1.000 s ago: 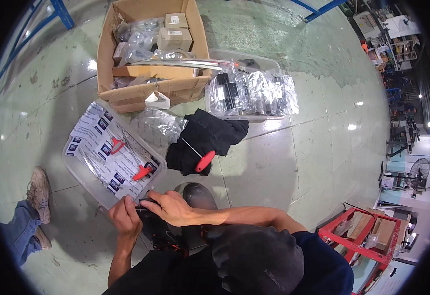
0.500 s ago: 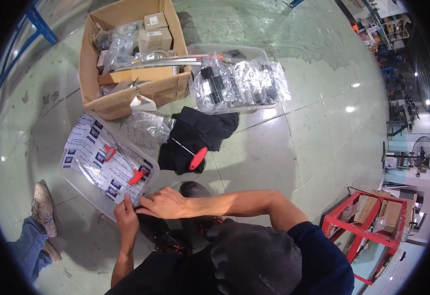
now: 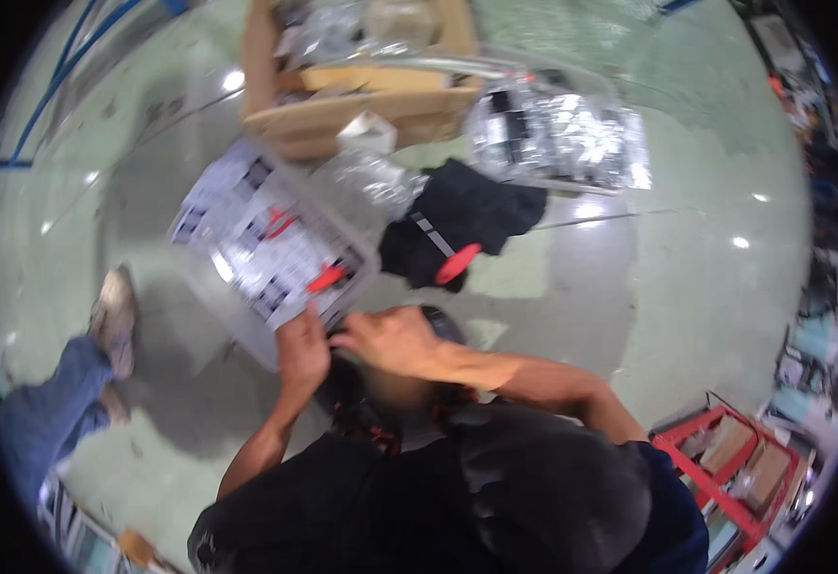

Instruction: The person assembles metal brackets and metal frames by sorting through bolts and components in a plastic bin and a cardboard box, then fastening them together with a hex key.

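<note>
My left hand (image 3: 302, 349) and my right hand (image 3: 395, 340) meet close together at the near corner of a clear plastic bin (image 3: 369, 251), above my dark shoes. The fingers of both are bent and pinched around something small and dark that blur keeps me from naming. Inside the bin, on printed white sheets (image 3: 237, 234), lie two red-handled tools: one red handle (image 3: 280, 224) farther off and another red handle (image 3: 326, 278) nearer my hands. Right of the bin, a red-handled driver (image 3: 458, 263) with a metal shaft rests on a black cloth (image 3: 481, 206).
A cardboard box (image 3: 342, 129) of bagged parts stands at the far side. Beside it is a clear tray (image 3: 572, 182) with silvery bags. A crumpled clear bag (image 3: 371, 182) lies between. Another person's shoe (image 3: 114, 320) is at left; a red metal frame (image 3: 725, 469) stands lower right.
The whole view has shifted, so the bin, box and cloth appear farther right and higher, with more blur. My hands stay together by the bin's corner, fingers still pinched.
</note>
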Available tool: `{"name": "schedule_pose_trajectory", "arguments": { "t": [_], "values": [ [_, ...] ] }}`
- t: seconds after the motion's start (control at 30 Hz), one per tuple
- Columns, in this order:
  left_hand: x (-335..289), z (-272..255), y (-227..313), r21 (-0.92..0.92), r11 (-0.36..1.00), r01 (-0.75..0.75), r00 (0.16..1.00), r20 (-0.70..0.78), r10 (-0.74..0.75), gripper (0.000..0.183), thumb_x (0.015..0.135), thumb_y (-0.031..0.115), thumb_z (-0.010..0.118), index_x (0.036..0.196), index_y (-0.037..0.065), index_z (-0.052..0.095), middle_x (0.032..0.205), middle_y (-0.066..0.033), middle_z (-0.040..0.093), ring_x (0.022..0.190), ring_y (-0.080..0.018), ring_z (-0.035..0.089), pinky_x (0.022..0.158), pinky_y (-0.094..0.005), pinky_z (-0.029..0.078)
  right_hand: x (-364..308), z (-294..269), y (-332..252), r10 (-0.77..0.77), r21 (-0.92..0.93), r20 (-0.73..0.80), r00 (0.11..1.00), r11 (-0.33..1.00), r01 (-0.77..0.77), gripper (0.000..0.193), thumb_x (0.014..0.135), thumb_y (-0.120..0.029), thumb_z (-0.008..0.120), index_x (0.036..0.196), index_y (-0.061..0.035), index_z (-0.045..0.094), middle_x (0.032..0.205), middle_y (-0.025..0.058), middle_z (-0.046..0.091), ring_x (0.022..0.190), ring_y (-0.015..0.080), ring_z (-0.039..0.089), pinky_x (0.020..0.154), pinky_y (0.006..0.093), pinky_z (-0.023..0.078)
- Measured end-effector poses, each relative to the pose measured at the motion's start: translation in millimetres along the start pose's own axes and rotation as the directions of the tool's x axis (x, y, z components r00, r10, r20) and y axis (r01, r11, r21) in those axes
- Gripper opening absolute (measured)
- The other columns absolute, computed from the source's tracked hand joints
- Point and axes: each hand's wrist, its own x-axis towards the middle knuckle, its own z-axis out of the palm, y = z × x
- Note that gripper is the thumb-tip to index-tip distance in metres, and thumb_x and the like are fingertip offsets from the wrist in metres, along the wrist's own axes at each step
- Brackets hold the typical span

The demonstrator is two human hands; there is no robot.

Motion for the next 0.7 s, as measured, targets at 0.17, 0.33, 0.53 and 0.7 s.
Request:
{"name": "schedule_pose_trajectory", "arguments": {
  "t": [0.17, 0.33, 0.53, 0.7],
  "values": [
    [3.3, -19.9, 24.6, -0.024, 0.936, -0.351, 0.936, -0.042, 0.350, 0.021, 0.092, 0.009, 0.056, 0.072, 0.001, 0.058, 0.055, -0.0136, 0.054, 0.047, -0.0341, 0.053, 0.045, -0.0422, 0.040, -5.2, -9.8, -9.2, 0.465, 0.484, 0.385, 0.797, 0.634, -0.604, 0.044, 0.098, -0.042, 0.049, 0.083, -0.0015, 0.061, 0.060, 0.0219, 0.058, 0.054, 0.0350, 0.059, 0.049, 0.0445, 0.043],
    [0.3, -24.8, 15.0, -0.138, 0.886, -0.444, 0.892, 0.026, 0.451, 0.019, 0.089, 0.010, 0.060, 0.072, 0.002, 0.059, 0.057, -0.0116, 0.058, 0.047, -0.0306, 0.056, 0.045, -0.0383, 0.041, -5.5, -12.5, -9.2, 0.267, 0.327, 0.913, 0.308, -0.030, -0.944, 0.054, 0.100, -0.048, 0.041, 0.084, -0.0005, 0.060, 0.056, 0.0095, 0.053, 0.048, 0.0195, 0.052, 0.048, 0.0389, 0.041],
    [-0.5, -4.8, 7.5, -0.055, 0.991, -0.120, 0.993, 0.009, 0.120, 0.030, 0.097, 0.016, 0.049, 0.075, 0.000, 0.060, 0.058, -0.0160, 0.059, 0.051, -0.0371, 0.057, 0.048, -0.0441, 0.042, -4.9, -4.3, -0.8, 0.042, -0.018, 0.060, 0.997, 0.999, -0.041, 0.036, 0.090, -0.036, 0.063, 0.075, -0.0054, 0.053, 0.058, 0.0094, 0.058, 0.056, 0.0315, 0.063, 0.049, 0.0378, 0.047],
    [-4.4, 0.7, 12.1, -0.133, 0.935, 0.329, 0.928, 0.228, -0.294, 0.032, 0.098, 0.016, 0.048, 0.075, -0.002, 0.061, 0.059, -0.0159, 0.059, 0.052, -0.0372, 0.058, 0.052, -0.0449, 0.044, 1.6, -13.6, 6.4, 0.141, 0.003, 0.310, 0.940, 0.989, -0.149, 0.040, 0.092, -0.039, 0.060, 0.077, -0.0022, 0.057, 0.060, 0.0125, 0.060, 0.063, 0.0332, 0.064, 0.054, 0.0396, 0.048]
  ]
}}
